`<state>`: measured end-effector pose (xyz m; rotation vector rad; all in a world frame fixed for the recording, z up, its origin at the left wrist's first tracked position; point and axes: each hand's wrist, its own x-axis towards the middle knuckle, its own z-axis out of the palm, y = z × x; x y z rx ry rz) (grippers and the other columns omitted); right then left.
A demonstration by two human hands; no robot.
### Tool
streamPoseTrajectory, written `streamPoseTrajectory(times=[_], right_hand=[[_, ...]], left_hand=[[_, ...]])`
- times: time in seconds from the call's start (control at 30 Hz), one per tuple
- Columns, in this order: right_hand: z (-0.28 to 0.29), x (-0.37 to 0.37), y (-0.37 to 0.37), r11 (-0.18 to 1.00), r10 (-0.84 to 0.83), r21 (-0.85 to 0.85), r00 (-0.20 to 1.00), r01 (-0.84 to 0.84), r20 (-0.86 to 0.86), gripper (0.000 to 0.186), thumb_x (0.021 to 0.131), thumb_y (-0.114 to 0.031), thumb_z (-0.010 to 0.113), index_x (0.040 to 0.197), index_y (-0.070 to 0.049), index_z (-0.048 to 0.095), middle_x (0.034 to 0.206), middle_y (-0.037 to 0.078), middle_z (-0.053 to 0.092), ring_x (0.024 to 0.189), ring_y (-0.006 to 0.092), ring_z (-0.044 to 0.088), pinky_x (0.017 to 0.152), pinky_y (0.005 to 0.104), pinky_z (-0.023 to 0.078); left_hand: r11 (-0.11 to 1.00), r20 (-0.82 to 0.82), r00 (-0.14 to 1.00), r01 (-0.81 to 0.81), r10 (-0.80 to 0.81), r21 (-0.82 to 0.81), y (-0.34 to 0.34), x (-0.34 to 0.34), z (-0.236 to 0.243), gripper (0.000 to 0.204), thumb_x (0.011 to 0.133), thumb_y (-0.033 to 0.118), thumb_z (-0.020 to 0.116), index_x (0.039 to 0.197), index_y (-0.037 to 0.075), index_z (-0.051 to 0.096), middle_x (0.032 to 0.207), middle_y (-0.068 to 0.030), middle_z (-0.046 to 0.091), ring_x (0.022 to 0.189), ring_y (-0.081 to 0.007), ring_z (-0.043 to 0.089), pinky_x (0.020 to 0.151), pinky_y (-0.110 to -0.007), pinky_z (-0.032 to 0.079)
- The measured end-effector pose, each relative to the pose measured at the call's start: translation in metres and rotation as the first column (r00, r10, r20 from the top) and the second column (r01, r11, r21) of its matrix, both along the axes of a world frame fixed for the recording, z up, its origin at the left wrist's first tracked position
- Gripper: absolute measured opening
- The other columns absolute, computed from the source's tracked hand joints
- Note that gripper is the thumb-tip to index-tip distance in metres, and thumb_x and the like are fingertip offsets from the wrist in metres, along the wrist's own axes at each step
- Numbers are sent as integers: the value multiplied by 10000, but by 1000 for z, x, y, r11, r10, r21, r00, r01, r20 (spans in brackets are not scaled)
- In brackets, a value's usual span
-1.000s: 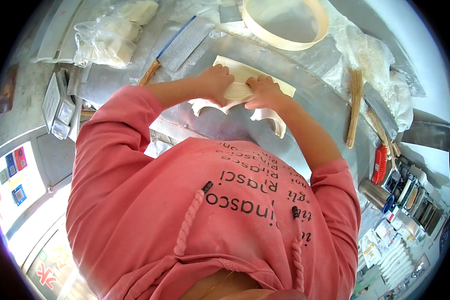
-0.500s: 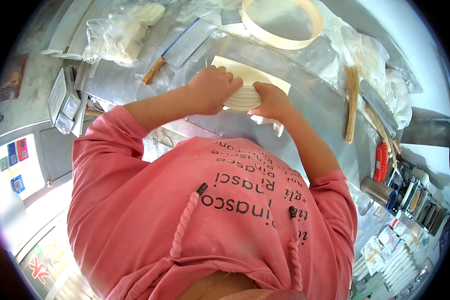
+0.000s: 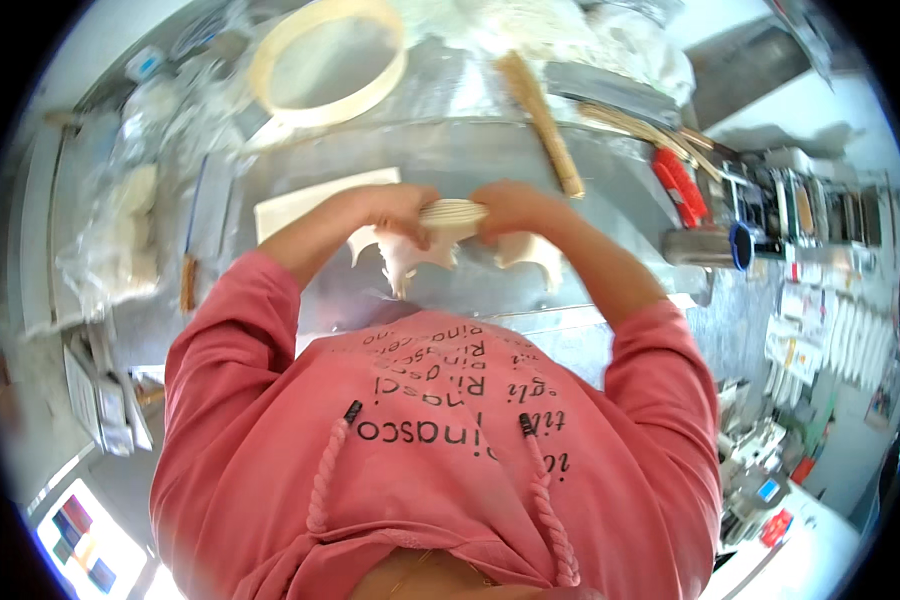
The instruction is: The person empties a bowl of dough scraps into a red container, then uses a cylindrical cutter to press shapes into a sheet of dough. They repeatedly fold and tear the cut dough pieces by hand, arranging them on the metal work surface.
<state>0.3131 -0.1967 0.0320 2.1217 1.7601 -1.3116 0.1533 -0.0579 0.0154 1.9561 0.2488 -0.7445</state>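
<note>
Across the metal table, ragged ends of a pleated dough bundle trail toward you; your left hand and right hand grasp its two sides, fingers curled. At left lies a cleaver; beside it, a flat dough sheet; farther right, a straw brush; far left, a round sieve.
</note>
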Motion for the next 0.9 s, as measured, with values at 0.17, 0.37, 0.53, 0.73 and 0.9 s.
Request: streamPoseTrajectory(times=[0.17, 0.37, 0.53, 0.73, 0.9], right_hand=[[-48, 8, 13, 976, -165, 156, 982, 149, 95, 394, 576, -241, 700, 955, -138, 658, 913, 100, 668, 875, 294, 633, 759, 393, 500], [-46, 13, 22, 969, -188, 191, 967, 154, 174, 331, 651, -272, 665, 972, -194, 667, 1001, 78, 660, 941, 264, 628, 783, 376, 502], [-57, 29, 29, 964, -255, 127, 946, 233, 199, 274, 722, -294, 613, 979, -219, 670, 1028, 76, 654, 963, 265, 623, 802, 377, 499], [-70, 40, 46, 916, -400, 93, 869, 391, 290, 289, 766, -285, 561, 995, -143, 664, 1035, 94, 651, 974, 292, 617, 838, 390, 489], [-76, 87, 36, 861, -508, 120, 826, 495, 245, 370, 711, -273, 584, 1006, -52, 624, 1036, 153, 640, 975, 321, 603, 826, 403, 475]], left_hand=[[938, 217, 969, -184, 122, 294, -30, 53, -35, 804, 500, 371, 822, 1175, 51, 524, 1029, -160, 629, 931, -318, 603, 811, -382, 463], [817, 45, 981, -183, 190, 546, -26, 70, -70, 452, 538, 338, 771, 894, 84, 657, 834, -167, 660, 779, -329, 633, 687, -407, 494], [788, 177, 926, -377, 333, 488, -38, 72, -37, 205, 647, 177, 594, 803, 55, 648, 720, -191, 634, 709, -350, 627, 612, -436, 479], [806, 8, 853, -496, 522, 325, -33, 57, -2, 277, 674, 228, 594, 881, 48, 631, 697, -169, 619, 681, -342, 611, 616, -420, 466], [404, 138, 389, -908, 911, -111, -8, -45, 6, 270, 708, 241, 687, 877, 47, 606, 754, -78, 605, 699, -208, 595, 661, -316, 475]])
